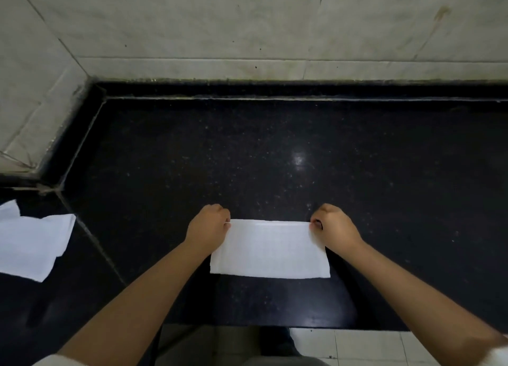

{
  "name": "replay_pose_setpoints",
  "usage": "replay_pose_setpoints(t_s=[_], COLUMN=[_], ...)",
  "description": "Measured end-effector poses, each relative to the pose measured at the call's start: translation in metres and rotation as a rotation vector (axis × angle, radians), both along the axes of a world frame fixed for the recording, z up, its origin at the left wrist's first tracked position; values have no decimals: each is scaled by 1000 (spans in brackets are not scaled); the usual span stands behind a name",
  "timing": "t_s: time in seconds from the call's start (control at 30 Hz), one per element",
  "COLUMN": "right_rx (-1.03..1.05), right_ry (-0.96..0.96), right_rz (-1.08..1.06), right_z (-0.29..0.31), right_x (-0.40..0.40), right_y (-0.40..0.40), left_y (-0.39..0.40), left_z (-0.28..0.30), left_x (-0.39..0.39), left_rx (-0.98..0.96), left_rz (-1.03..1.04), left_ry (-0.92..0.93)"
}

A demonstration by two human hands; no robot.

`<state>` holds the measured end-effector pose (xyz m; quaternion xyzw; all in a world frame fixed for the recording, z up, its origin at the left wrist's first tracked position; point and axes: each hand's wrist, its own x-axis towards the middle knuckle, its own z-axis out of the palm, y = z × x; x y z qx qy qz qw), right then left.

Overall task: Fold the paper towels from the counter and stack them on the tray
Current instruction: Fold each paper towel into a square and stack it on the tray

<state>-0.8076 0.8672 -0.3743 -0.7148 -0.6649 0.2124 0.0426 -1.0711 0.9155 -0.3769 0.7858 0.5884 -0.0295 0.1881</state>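
Here a white paper towel (270, 248) lies flat on the black speckled surface (275, 159), close to its near edge. The left hand (209, 224) pinches the towel's far left corner with curled fingers, and the right hand (331, 224) pinches its far right corner the same way. Well to the left of this towel, more white paper towels (33, 243) lie loosely overlapped on the surface. Beyond the towel, pale wall tiles (247, 22) rise behind the surface.
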Motion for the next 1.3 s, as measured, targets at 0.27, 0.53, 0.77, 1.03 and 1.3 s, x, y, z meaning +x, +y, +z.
replay_pose_setpoints(t_s=[0.27, 0.53, 0.77, 1.03, 1.3], right_rx=[-2, 607, 685, 283, -194], right_ry=[-97, -17, -109, -33, -133], right_rz=[259, 271, 293, -87, -554], right_z=[-9, 71, 25, -7, -3], right_x=[5, 43, 57, 37, 6], right_y=[10, 43, -3, -46, -17], left_y=[7, 33, -2, -34, -3], left_z=[0, 77, 31, -16, -12], left_x=[1, 9, 17, 10, 97], left_rx=[-49, 553, 576, 337, 90], left_rz=[-80, -213, -354, -364, -45], left_ry=[51, -140, -108, -13, 1])
